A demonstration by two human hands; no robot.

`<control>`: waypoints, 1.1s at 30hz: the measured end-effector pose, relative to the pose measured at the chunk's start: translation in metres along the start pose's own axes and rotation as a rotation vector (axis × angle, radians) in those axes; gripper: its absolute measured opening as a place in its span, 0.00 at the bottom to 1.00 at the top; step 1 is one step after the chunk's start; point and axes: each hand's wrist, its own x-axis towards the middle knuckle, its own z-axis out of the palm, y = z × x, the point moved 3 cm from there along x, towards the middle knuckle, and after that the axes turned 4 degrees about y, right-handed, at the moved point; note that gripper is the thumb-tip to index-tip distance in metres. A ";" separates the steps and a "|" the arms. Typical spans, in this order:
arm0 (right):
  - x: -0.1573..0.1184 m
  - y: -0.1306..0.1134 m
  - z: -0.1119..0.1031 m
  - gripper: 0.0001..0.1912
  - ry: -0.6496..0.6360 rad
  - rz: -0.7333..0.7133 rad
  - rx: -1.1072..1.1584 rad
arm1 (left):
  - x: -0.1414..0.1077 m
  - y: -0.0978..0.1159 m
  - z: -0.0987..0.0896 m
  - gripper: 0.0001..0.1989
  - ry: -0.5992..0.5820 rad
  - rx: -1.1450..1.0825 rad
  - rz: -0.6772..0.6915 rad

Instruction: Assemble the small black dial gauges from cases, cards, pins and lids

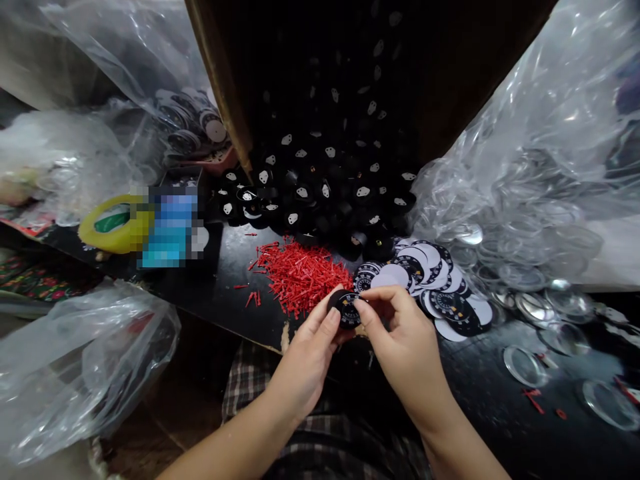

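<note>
Black and round rather than long, the dial (349, 312) is near the red pins (304, 272), printed face up toward you. Your left hand (311, 343) grasps its rim; your right hand (400, 327) touches its opposite side, though whether pinching you cannot tell.

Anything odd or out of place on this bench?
Stray red pointers lie at right by clear round covers, apart from the main red pile. A pixelated patch at left obscures something. The held dial shows nothing odd.

On the left of the bench (200, 293), a yellow roll (117, 243) lies beside a blurred blue object (170, 230); nearer sits a clear plastic bag (100, 367).
</note>
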 end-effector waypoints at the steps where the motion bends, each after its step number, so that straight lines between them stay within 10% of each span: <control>1: 0.000 0.002 0.000 0.07 -0.017 0.027 0.009 | 0.000 0.000 0.000 0.15 -0.001 0.025 0.018; 24: -0.022 0.022 -0.003 0.09 -0.382 0.089 -0.006 | -0.012 -0.001 -0.030 0.13 -0.030 0.426 0.055; 33: 0.027 0.006 0.032 0.07 -0.290 -0.264 -0.898 | 0.005 0.014 -0.030 0.12 0.156 0.061 0.087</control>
